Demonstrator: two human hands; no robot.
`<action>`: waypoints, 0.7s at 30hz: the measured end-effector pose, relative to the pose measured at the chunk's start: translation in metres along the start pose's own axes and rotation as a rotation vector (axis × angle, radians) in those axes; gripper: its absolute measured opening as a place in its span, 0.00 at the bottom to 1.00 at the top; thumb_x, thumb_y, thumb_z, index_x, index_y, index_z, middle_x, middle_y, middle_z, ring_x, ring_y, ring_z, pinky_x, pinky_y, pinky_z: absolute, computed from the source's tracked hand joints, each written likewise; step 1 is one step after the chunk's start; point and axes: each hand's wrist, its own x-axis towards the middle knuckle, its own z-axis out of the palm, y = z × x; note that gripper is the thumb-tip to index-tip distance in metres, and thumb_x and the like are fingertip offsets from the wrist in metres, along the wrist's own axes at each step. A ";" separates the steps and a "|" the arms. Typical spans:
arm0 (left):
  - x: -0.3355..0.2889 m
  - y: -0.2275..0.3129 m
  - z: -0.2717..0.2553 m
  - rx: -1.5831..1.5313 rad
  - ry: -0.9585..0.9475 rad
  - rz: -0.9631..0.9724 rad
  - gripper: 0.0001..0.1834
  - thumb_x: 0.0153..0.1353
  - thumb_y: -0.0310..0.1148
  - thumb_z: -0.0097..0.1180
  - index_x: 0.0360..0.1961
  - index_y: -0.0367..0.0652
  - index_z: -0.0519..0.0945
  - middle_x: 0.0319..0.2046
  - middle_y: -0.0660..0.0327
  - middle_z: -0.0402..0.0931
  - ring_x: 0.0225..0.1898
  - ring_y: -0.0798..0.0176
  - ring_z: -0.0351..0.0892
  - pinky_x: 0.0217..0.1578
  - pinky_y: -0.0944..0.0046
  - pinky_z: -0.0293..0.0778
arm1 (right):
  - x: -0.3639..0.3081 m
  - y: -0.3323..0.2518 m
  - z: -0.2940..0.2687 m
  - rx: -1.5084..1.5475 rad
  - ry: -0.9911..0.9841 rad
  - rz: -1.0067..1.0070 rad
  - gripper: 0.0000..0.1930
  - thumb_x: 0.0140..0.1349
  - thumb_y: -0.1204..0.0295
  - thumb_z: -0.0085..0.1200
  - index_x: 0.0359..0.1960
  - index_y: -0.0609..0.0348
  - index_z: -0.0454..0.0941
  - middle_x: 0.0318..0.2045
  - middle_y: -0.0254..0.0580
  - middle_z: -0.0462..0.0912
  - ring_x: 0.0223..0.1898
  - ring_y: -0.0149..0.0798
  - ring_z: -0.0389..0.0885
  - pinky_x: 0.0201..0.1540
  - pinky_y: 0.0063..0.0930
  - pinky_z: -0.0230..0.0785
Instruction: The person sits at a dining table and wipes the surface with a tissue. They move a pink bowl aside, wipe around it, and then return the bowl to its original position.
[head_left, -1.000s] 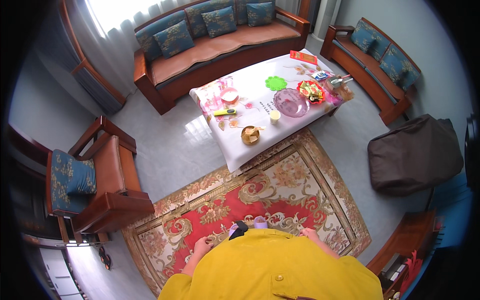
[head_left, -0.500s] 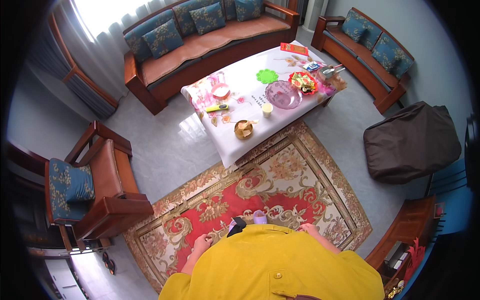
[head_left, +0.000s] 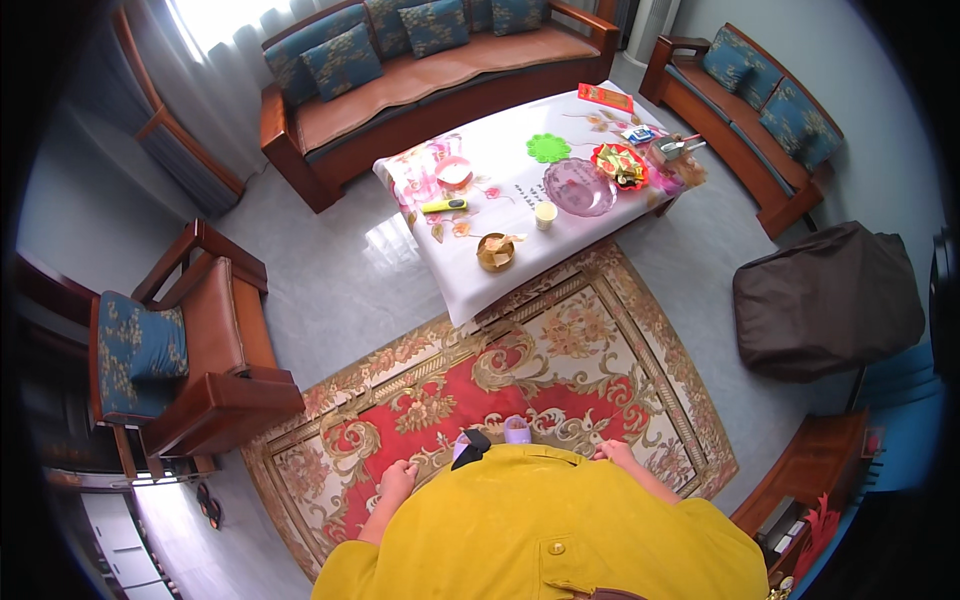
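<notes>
My left hand point(head_left: 398, 474) hangs at the left side of my yellow shirt point(head_left: 540, 520), above the patterned rug, with its fingers curled and nothing visible in them. On the other side, my right hand point(head_left: 612, 453) is beside the shirt, its fingers also curled in and nothing seen in them. Between the hands, lilac slippers point(head_left: 517, 430) show on the rug, one partly covered by a black strap point(head_left: 472, 447). Neither hand touches the table point(head_left: 480, 280) ahead, which has a white floral cloth.
On the table are a clear bowl point(head_left: 580, 188), a cup point(head_left: 545, 215), a brown bowl point(head_left: 495, 254), a green tray point(head_left: 548, 148) and a red dish of packets point(head_left: 620, 166). Around stand a long sofa point(head_left: 440, 85), a smaller sofa point(head_left: 690, 95), an armchair point(head_left: 225, 330) and a dark covered object point(head_left: 825, 300).
The view has shifted slightly, so the table and sofas appear a little farther right. Both hands stay beside the shirt; the left has risen slightly in view.
</notes>
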 end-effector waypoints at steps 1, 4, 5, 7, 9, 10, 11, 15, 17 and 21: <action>-0.001 0.002 0.000 0.008 0.004 -0.019 0.17 0.57 0.47 0.55 0.39 0.47 0.82 0.35 0.50 0.81 0.42 0.48 0.80 0.44 0.51 0.73 | 0.000 -0.003 0.000 -0.027 0.004 -0.005 0.13 0.61 0.68 0.47 0.39 0.63 0.80 0.28 0.44 0.83 0.29 0.36 0.81 0.35 0.30 0.73; -0.007 0.007 -0.002 -0.007 -0.009 0.001 0.17 0.57 0.47 0.55 0.40 0.48 0.82 0.36 0.51 0.81 0.42 0.48 0.79 0.44 0.51 0.73 | 0.004 -0.009 -0.005 -0.086 0.013 -0.015 0.13 0.60 0.68 0.48 0.38 0.62 0.80 0.28 0.44 0.84 0.29 0.36 0.81 0.33 0.31 0.73; -0.006 0.007 0.000 -0.010 -0.018 -0.009 0.17 0.57 0.47 0.55 0.40 0.48 0.82 0.35 0.51 0.81 0.42 0.48 0.79 0.43 0.51 0.73 | 0.008 -0.011 -0.006 -0.090 0.014 -0.019 0.12 0.59 0.68 0.48 0.38 0.62 0.80 0.28 0.44 0.84 0.29 0.36 0.81 0.33 0.31 0.72; -0.007 0.002 0.001 -0.016 -0.032 -0.041 0.16 0.56 0.47 0.55 0.39 0.49 0.83 0.35 0.51 0.81 0.41 0.49 0.80 0.43 0.52 0.74 | 0.014 -0.017 -0.004 -0.098 -0.007 -0.007 0.12 0.59 0.68 0.48 0.38 0.62 0.80 0.28 0.44 0.84 0.29 0.36 0.81 0.32 0.32 0.72; -0.014 0.001 0.000 -0.055 -0.017 -0.055 0.16 0.56 0.47 0.55 0.39 0.49 0.83 0.35 0.52 0.81 0.41 0.49 0.80 0.42 0.53 0.74 | 0.022 -0.027 -0.004 -0.111 -0.043 0.024 0.12 0.59 0.68 0.48 0.37 0.61 0.79 0.28 0.45 0.84 0.29 0.37 0.81 0.32 0.32 0.72; -0.021 0.000 -0.001 -0.076 -0.011 -0.071 0.16 0.56 0.46 0.56 0.38 0.48 0.83 0.35 0.52 0.81 0.40 0.50 0.80 0.42 0.53 0.74 | 0.022 -0.037 -0.001 -0.158 -0.051 0.032 0.12 0.59 0.68 0.48 0.37 0.61 0.79 0.28 0.45 0.84 0.29 0.37 0.81 0.32 0.32 0.72; -0.028 -0.001 -0.005 -0.018 0.021 -0.050 0.15 0.56 0.45 0.56 0.37 0.47 0.83 0.33 0.53 0.81 0.38 0.51 0.81 0.41 0.55 0.74 | 0.022 -0.047 0.003 -0.205 -0.061 0.039 0.11 0.59 0.68 0.48 0.37 0.61 0.79 0.28 0.45 0.83 0.29 0.37 0.81 0.32 0.32 0.72; -0.039 -0.047 -0.002 -0.147 0.030 -0.215 0.14 0.55 0.43 0.57 0.36 0.46 0.83 0.32 0.53 0.82 0.37 0.52 0.81 0.40 0.55 0.74 | 0.041 -0.065 0.026 -0.325 -0.140 0.078 0.11 0.60 0.67 0.48 0.38 0.59 0.79 0.27 0.43 0.82 0.27 0.36 0.81 0.31 0.31 0.72; -0.046 -0.072 0.003 -0.208 0.018 -0.254 0.14 0.55 0.42 0.57 0.36 0.45 0.83 0.32 0.52 0.82 0.37 0.52 0.81 0.39 0.56 0.74 | 0.061 -0.071 0.039 -0.395 -0.172 0.029 0.12 0.62 0.68 0.48 0.38 0.63 0.79 0.28 0.40 0.83 0.28 0.33 0.81 0.34 0.27 0.73; -0.035 -0.093 -0.006 -0.281 0.011 -0.346 0.14 0.54 0.42 0.58 0.35 0.45 0.83 0.31 0.51 0.81 0.36 0.52 0.81 0.39 0.57 0.75 | 0.078 -0.123 0.090 -0.353 -0.215 0.105 0.12 0.62 0.68 0.48 0.37 0.65 0.78 0.27 0.38 0.83 0.28 0.31 0.81 0.34 0.24 0.73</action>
